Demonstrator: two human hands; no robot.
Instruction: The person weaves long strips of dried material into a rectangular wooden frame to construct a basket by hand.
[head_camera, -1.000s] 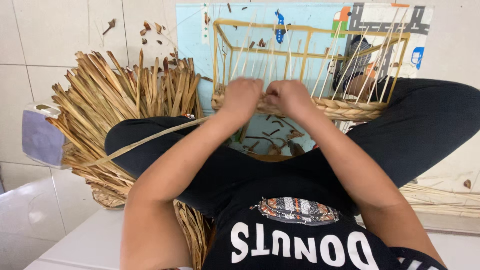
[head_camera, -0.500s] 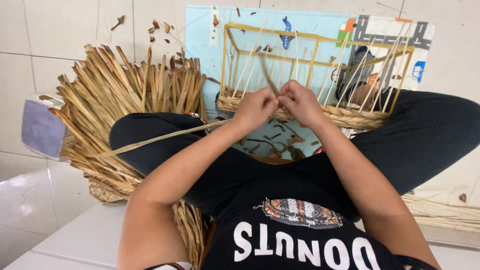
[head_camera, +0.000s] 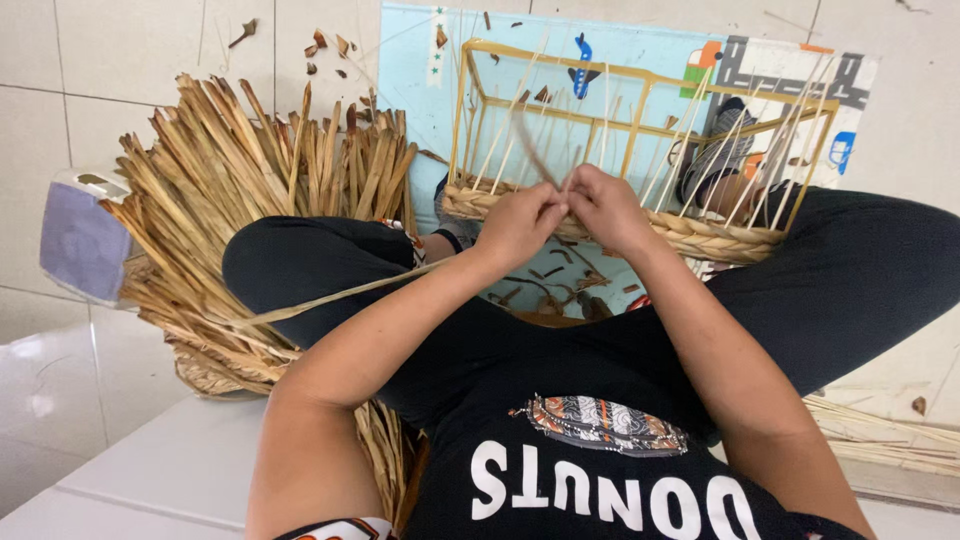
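Straw-coloured reed makes up nearly everything in view. A half-woven basket (head_camera: 640, 180) is held between the person's knees, its braided rim (head_camera: 690, 232) lying across a yellow wire frame (head_camera: 560, 95) from which thin upright stakes rise. The left hand (head_camera: 520, 225) and the right hand (head_camera: 605, 207) are brought together, touching, just above the rim; their fingers are closed narrowly on a single flat reed strip (head_camera: 532, 148), which is blurred and slants up from the fingertips. A long loose strand (head_camera: 340, 295) is stretched from the left wrist towards a large pile of dried reeds (head_camera: 240, 210) beside the left knee. A pale blue play mat (head_camera: 440, 90) is spread beneath the basket on the tiled floor (head_camera: 120, 50).
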